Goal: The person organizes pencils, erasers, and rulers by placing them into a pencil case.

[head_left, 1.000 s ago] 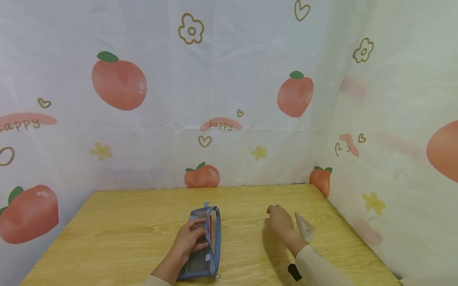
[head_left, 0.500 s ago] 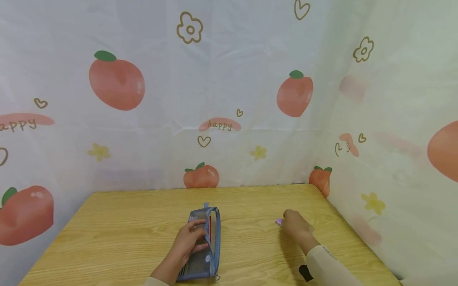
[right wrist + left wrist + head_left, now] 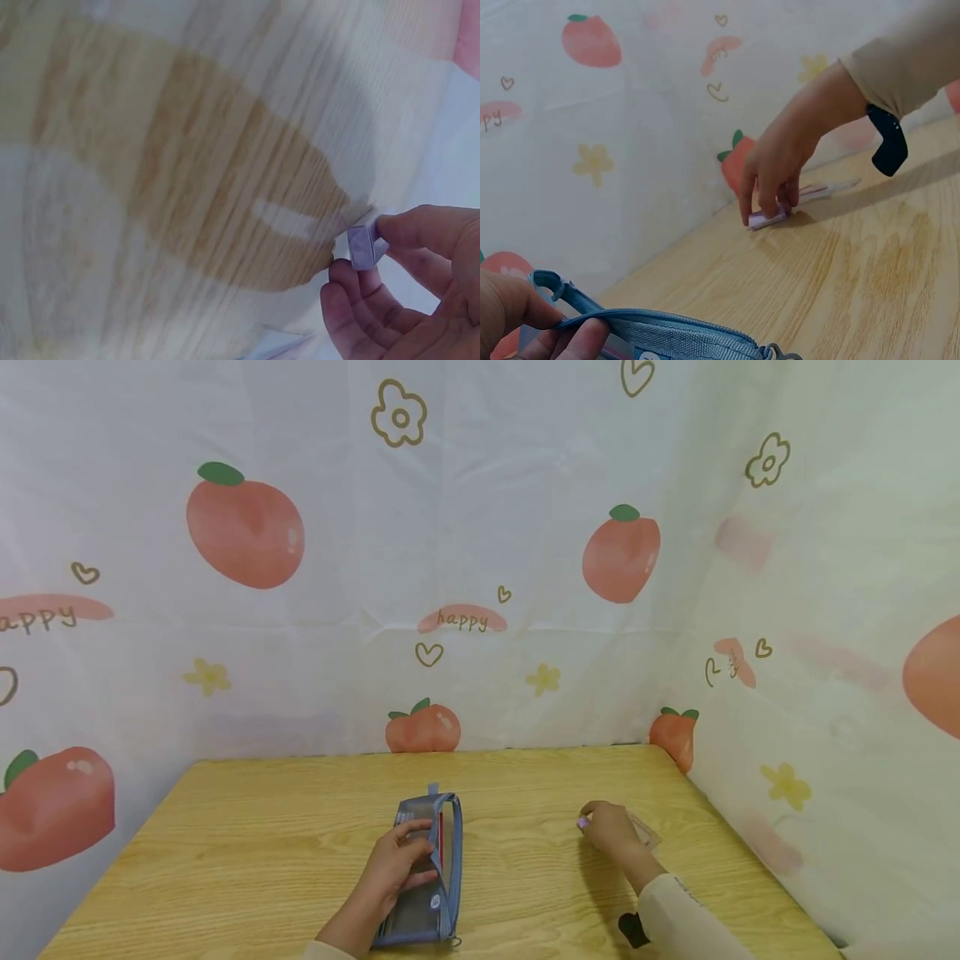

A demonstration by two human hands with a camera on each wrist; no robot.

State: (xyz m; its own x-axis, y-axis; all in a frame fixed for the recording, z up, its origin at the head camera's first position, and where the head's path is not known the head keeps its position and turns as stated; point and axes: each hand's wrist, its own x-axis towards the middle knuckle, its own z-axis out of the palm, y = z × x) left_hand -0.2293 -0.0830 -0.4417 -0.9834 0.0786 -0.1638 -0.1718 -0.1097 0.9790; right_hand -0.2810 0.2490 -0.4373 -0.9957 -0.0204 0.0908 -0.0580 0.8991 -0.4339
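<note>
My left hand (image 3: pixel 397 864) pinches the edge of a blue mesh zip pencil case (image 3: pixel 416 914), which lies unzipped on the table. Its opening gapes toward the right, and a red strip (image 3: pixel 441 837) shows inside. In the left wrist view, thumb and fingers grip the zip edge (image 3: pixel 667 319). Over on the right, my right hand (image 3: pixel 611 833) pinches a small purple eraser (image 3: pixel 362 247) between thumb and fingers, close over the tabletop. Partly hidden behind that hand lies a clear set square (image 3: pixel 647 837).
The wood-grain table (image 3: pixel 262 860) meets a white fruit-print curtain (image 3: pixel 315 693) at the back and right. A dark strap end (image 3: pixel 632 930) hangs beneath the right sleeve (image 3: pixel 686 918).
My right hand has moved right, toward the set square, then slightly back left. It now holds the purple eraser, which did not show a second ago. The left hand and pencil case stay put.
</note>
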